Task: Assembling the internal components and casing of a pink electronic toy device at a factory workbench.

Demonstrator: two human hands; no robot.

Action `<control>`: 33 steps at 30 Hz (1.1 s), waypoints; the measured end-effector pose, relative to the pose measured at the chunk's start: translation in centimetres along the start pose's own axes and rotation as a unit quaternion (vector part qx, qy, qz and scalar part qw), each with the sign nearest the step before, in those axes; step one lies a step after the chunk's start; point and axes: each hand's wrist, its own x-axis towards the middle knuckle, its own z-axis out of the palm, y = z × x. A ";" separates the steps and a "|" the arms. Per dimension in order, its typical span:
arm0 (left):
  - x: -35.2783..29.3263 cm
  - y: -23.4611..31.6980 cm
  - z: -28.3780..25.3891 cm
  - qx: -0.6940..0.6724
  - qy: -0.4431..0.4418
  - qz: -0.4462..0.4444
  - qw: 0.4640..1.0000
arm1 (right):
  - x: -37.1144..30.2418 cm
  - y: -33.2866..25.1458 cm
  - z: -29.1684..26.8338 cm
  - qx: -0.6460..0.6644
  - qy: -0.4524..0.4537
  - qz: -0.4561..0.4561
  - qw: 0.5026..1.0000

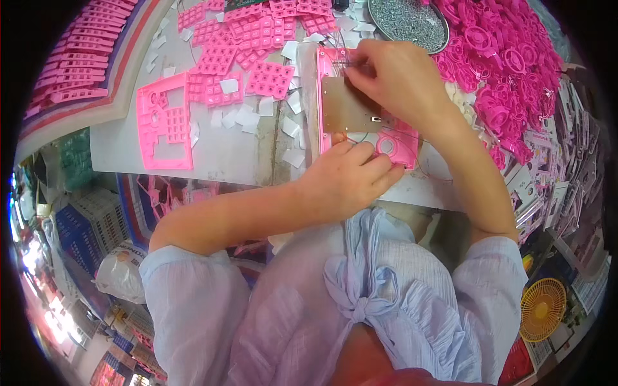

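Observation:
A pink plastic housing (404, 143) lies on the table in front of me, with a flat tan circuit board (344, 110) in it. My right hand (405, 80) reaches over the board's top, thumb and fingers pinched by thin wires (339, 62) at the housing's far end. What lies between those fingertips is too small to make out. At the near edge, my left hand (353, 177) rests with curled fingers on the housing's lower part, just below the board. Its fingertips are partly hidden. A loose thin wire (421, 168) curves out beside the housing's round opening.
Left of the housing lie another pink frame (147, 122), pink keypad pieces (269, 80) and white paper scraps (246, 117). A round tray of small screws (409, 24) stands at the back. Bright pink ring parts (508, 71) are heaped right; pink strips (80, 61) fill the far left.

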 end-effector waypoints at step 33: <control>3.0 -9.0 -3.8 -0.087 0.262 -0.222 0.935 | 3.7 5.3 -1.5 0.007 0.022 -0.277 0.960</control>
